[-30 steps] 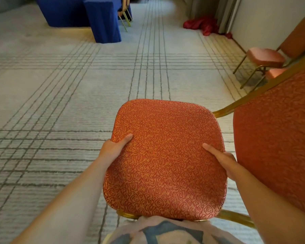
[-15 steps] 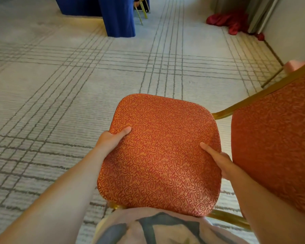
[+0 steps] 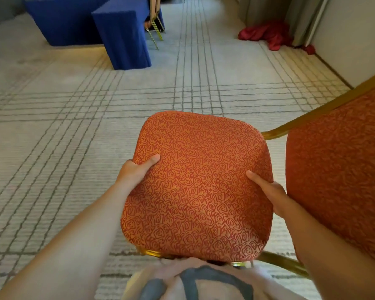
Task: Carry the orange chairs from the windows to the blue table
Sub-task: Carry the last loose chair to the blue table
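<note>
I hold an orange chair [image 3: 199, 182] with a swirl-patterned seat and a gold frame off the floor in front of my chest, its backrest [image 3: 342, 161] tipped to the right. My left hand [image 3: 136, 172] grips the seat's left edge, thumb on top. My right hand [image 3: 268, 191] grips the right edge between seat and backrest. The blue table [image 3: 121, 33], draped to the floor in blue cloth, stands ahead at the upper left. Its top is cut off by the frame.
Gold legs of another chair [image 3: 154, 29] show beside the blue table. A heap of red cloth [image 3: 266, 35] lies by the curtain and wall on the right. Pale carpet with grey grid lines [image 3: 74, 118] stretches between me and the table.
The blue table has come closer and larger in view. The orange chairs by the right wall have dropped out of sight. My grip on the seat is unchanged.
</note>
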A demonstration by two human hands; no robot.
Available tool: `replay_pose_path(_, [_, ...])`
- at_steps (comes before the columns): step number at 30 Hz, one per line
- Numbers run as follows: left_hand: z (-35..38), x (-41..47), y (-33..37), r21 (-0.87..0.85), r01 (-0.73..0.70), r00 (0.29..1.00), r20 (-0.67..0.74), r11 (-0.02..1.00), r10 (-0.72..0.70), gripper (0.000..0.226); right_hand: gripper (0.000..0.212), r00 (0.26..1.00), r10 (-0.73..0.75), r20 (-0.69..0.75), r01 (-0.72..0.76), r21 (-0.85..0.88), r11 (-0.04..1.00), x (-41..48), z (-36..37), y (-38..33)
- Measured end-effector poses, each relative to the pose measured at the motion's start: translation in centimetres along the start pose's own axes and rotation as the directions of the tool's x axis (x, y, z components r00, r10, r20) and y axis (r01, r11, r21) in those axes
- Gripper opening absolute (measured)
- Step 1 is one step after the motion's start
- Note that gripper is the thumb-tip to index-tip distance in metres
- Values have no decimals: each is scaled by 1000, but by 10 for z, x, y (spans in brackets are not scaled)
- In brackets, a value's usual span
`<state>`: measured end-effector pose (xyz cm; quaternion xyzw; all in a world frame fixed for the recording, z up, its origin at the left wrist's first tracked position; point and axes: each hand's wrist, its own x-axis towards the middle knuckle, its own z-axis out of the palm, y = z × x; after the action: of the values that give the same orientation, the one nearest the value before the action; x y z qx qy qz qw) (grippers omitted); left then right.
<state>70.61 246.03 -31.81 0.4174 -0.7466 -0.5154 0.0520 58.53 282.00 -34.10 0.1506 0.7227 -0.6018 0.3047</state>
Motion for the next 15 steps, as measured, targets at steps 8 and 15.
replay_pose_path(8, [18,186,83,7,-1,999,33,1000,1,69,99,998,7,-56,-3,66,998,133,50,-118])
replay_pose_path(15, [50,342,173,-37,23,999,23,999,-22,85,100,1000,7,-27,-7,6,1000,285,77,-246])
